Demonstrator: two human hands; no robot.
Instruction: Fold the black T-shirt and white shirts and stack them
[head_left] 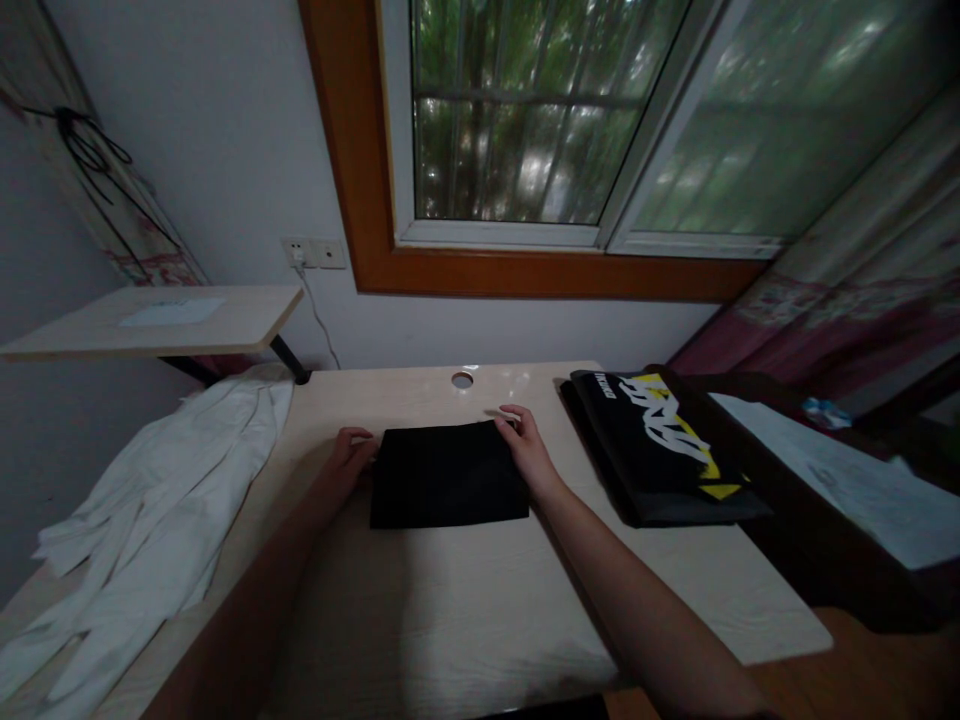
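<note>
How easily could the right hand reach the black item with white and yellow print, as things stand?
Probably yes: the printed item lies to the right of the right hand, with only tabletop showing between. The hand may first need to leave the plain black piece it touches.

Looks like a room in a home: wood-framed window (664,125) onto greenery (510,130), floral-banded curtains (862,270), wall sockets (297,252), light-wood counter (465,620) bearing a raised shelf (251,315) and loose white cloth (180,490).

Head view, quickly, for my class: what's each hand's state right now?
Left hand: fingers curled at the left edge of the black sheet; grip cannot be told.
Right hand: thumb at its upper right corner; grip cannot be told.
</note>
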